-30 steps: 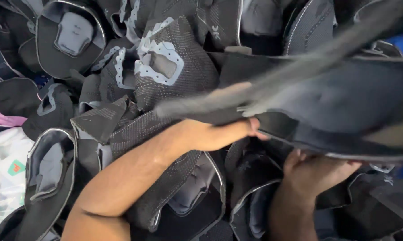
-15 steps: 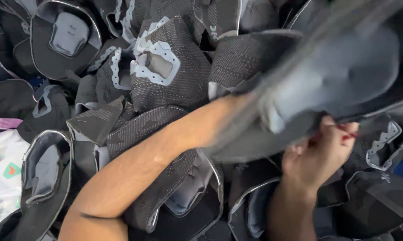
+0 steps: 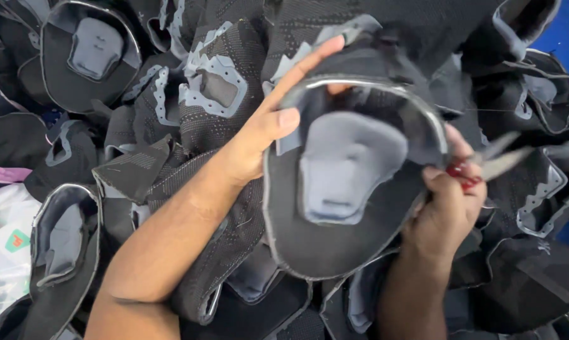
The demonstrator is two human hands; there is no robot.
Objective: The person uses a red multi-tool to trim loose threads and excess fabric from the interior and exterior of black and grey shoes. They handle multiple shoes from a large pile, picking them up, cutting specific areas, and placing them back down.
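The left hand [image 3: 268, 135] reaches in from the lower left, its forearm crossing the heap. Its thumb presses on the left edge of a black shoe upper [image 3: 353, 182] and its fingers stretch up behind the piece, so the hand is closed on that edge. The shoe upper is held at the centre of the view, inner side facing the camera, showing a grey padded patch in its middle and a pale bound rim curving over the top.

The right hand [image 3: 448, 211] comes up from the bottom right and grips the upper's right edge. It also holds a small pair of thread snips [image 3: 486, 167] with red handles; the metal blades point right and are blurred, so whether they are apart is unclear.

Beneath and around both hands lies a pile of similar black and grey shoe uppers [image 3: 215, 88], overlapping in every direction. A white plastic bag [image 3: 7, 252] shows at the lower left edge.
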